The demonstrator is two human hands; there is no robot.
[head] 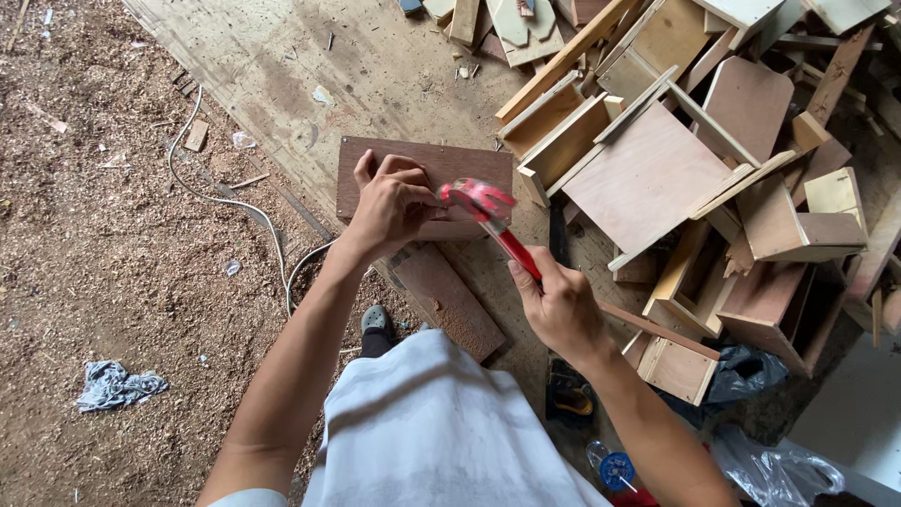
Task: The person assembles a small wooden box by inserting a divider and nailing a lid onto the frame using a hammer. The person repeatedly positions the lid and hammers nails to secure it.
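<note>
One red hammer [488, 218] is hanging over two dark brown boards: an upright board [427, 188] and a flat board [449, 299] lying on the floor just below it. The right hand [561, 305] is wrapping tightly around the hammer's handle, arm bent upward. The left hand [392, 202] is resting on the upright board's top edge, fingers pinching together, possibly on a nail, though it is too small to tell.

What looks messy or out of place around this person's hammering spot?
The wooden box frames at right lie tumbled in a heap, tilted every way. Sawdust covers the floor at left, where a crumpled rag lies. The right hand holds a red hammer.
</note>
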